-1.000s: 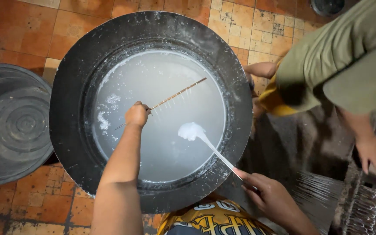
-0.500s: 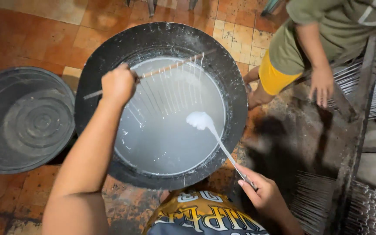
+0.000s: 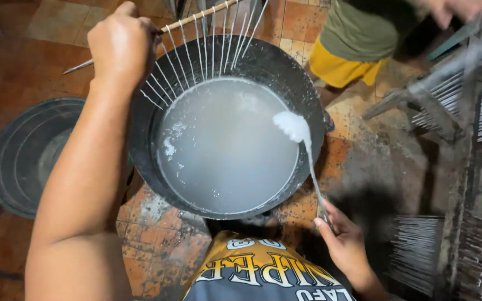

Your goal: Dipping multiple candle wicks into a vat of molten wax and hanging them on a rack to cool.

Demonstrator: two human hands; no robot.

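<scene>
Overhead, the left hand (image 3: 119, 45) grips the stick (image 3: 196, 17) of dangling strands (image 3: 196, 61).

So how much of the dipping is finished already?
Done: racks of white sticks already stand at the right, and more lie lower down. In hand: the left hand holds a rod of thin white strands above the pan of milky liquid, while the right hand holds a coated ladle. Left: the pan holds plenty of liquid, so more dipping seems likely.
</scene>
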